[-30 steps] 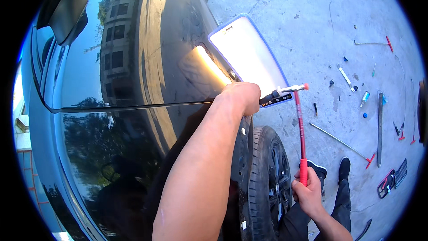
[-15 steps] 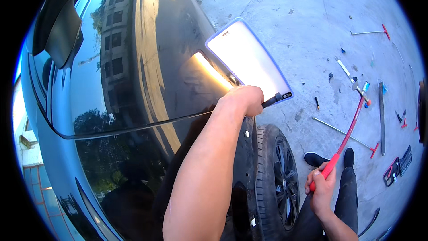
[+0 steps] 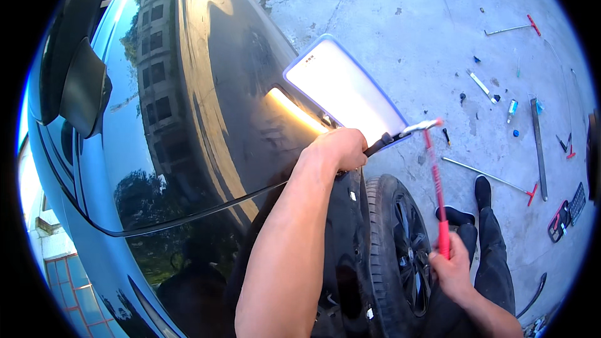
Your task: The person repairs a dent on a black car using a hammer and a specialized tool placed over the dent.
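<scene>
My left hand is closed near the side of a dark car, round a short dark rod that sticks out to the right. Its other end is hidden by the hand. Just beyond glows a white light panel with a blue frame, tilted beside the car door, which mirrors it as a bright yellowish strip. My right hand grips the red handle of a slim hammer. The metal hammer head stands upward, near the panel's lower right corner and the rod's outer end; whether they touch I cannot tell.
A wheel stands exposed below my left forearm. On the concrete floor lie T-handled rods, a flat dark bar, a small bottle and a red-and-black case. The side mirror juts out at upper left.
The hammer has swung left, its head moving from over the floor tools to beside the panel's lower corner. My left hand keeps its grip on the rod. The whole view has shifted slightly.
</scene>
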Tool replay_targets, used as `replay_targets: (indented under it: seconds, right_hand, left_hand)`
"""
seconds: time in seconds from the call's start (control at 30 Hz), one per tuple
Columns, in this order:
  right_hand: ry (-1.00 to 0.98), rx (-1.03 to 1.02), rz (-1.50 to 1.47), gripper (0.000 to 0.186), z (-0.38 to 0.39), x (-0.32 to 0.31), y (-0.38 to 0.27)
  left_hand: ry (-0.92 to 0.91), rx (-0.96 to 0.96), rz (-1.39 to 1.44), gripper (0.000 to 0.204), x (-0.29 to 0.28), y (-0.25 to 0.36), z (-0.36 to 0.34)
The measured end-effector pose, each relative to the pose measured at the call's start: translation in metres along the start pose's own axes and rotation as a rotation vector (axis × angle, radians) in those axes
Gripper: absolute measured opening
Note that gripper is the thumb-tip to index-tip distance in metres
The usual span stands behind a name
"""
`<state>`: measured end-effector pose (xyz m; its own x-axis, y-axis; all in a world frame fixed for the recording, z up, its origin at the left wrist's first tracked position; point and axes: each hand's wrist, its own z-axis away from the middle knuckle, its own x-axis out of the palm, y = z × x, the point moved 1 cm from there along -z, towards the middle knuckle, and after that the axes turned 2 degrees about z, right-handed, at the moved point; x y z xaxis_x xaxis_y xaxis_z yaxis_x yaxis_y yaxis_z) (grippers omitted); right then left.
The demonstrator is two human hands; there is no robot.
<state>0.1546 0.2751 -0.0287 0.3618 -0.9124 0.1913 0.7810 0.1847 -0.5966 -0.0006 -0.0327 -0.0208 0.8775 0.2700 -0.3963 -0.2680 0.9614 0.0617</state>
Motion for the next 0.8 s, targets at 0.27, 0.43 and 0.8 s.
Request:
replay_targets:
  seconds: [0.27,0.43,0.8]
  right_hand:
    - [-0.022,0.093,-0.119,0.017,0.002,0.001,-0.007]
    - [0.232,-0.096,-0.290,0.019,-0.012,0.007,-0.028]
    - [0.284,-0.109,-0.359,0.017,-0.010,0.002,-0.024]
  left_hand:
    - [-0.133,0.100,-0.008,0.024,0.005,0.019,-0.023]
    - [-0.116,0.076,0.031,0.025,-0.015,0.018,-0.010]
    - [-0.084,0.048,0.002,0.021,-0.023,0.014,-0.006]
